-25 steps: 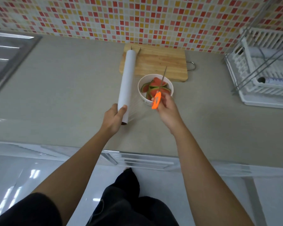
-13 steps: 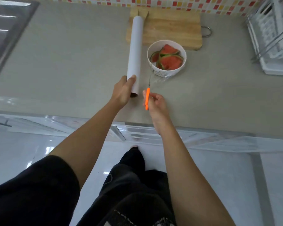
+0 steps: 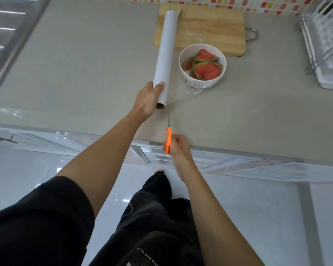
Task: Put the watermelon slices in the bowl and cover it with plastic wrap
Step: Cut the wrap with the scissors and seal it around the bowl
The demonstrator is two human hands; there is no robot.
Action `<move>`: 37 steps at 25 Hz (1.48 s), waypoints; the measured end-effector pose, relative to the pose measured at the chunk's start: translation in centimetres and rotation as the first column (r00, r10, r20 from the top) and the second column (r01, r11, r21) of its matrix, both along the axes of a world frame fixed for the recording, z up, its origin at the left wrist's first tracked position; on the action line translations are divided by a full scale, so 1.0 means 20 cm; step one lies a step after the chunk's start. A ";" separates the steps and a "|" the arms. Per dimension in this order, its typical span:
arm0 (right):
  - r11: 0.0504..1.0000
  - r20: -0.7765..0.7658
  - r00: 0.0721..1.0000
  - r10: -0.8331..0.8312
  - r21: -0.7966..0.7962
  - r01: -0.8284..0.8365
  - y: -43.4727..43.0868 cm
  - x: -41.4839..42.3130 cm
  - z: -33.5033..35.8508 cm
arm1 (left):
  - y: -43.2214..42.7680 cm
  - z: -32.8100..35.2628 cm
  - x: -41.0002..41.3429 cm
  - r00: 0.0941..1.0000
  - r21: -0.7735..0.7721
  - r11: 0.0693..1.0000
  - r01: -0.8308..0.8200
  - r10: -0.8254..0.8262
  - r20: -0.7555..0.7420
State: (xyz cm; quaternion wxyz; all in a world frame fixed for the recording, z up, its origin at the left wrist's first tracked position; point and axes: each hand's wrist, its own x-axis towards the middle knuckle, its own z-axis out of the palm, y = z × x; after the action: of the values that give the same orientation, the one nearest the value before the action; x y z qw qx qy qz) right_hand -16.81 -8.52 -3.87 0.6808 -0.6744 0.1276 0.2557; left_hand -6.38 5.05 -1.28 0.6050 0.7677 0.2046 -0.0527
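Counter [image 3: 85, 77]: grey, running wide; sink edge [image 3: 6, 35] lying far left of the bowl, white dish rack [image 3: 327, 54] far right of it.

Cutting board [image 3: 209, 29]: sitting just behind the bowl, touching or nearly so.

Roll of plastic wrap [image 3: 165, 52]: lying just left of the bowl, far end reaching onto the board, near end pointing toward the counter edge.

Bowl [image 3: 202, 81]: white, holding the watermelon slices [image 3: 204, 68] already. Film [image 3: 183, 93] stretching from the roll's near end across to the bowl's front wall, bunching there; whether film is lying over the rim yet, cannot tell.

Scissors [image 3: 169, 131]: orange handles, thin blades pointing toward the roll, tips sitting just in front of its near end.

Step in hand, judging: cutting the film free. Doing it well: keeping the film taut by pinning the roll down, running the blades close along the roll, leaving enough spare film to tuck around the bowl, avoiding tugging the bowl over.

Left hand [image 3: 148, 100]: arm reaching forward, palm down, fingers wrapping the roll's near end, thumb lying on top.

Right hand [image 3: 178, 148]: drawn close to the counter edge, well in front of the bowl, fingers curling closed around the scissor handles.
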 end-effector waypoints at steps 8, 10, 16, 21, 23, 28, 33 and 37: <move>0.999 0.082 0.996 0.020 0.045 -0.024 0.07 0.20 0.05 | 0.00 -0.01 0.01 0.999 -0.039 0.999 -0.009 0.011 0.036; 0.996 0.100 0.995 0.005 0.089 -0.014 0.05 0.21 0.03 | 0.00 -0.01 0.01 0.999 -0.037 0.999 -0.004 0.006 0.043; 0.998 0.117 0.993 0.024 0.048 -0.029 0.06 0.36 0.05 | -0.01 -0.02 -0.02 0.999 -0.035 0.999 0.036 -0.035 0.022; 0.998 0.178 0.982 0.065 0.003 -0.067 0.04 0.46 0.02 | 0.00 -0.03 -0.02 0.998 -0.033 0.998 0.054 -0.052 0.040; 0.998 0.184 0.981 0.066 -0.001 -0.067 0.05 0.51 0.02 | 0.00 -0.04 -0.03 0.997 -0.030 0.997 0.064 -0.063 0.041; 0.998 0.187 0.980 0.059 -0.009 -0.059 0.08 0.61 0.00 | 0.01 -0.05 -0.05 0.997 -0.037 0.997 0.072 -0.071 0.027; 0.998 0.182 0.983 0.034 0.046 -0.043 0.09 0.69 -0.02 | 0.04 -0.08 -0.05 0.973 0.007 0.976 0.217 -0.216 0.077; 0.998 0.179 0.982 0.053 0.016 -0.057 0.06 0.72 -0.07 | 0.06 -0.09 -0.01 0.977 -0.087 0.978 0.188 -0.177 0.119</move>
State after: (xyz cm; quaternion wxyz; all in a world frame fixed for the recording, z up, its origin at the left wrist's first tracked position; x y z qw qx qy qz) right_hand -2.47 -7.24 -5.20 0.6891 -0.6908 0.0449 0.2143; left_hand -6.62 6.19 -3.14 0.6449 0.7543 0.0966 -0.0755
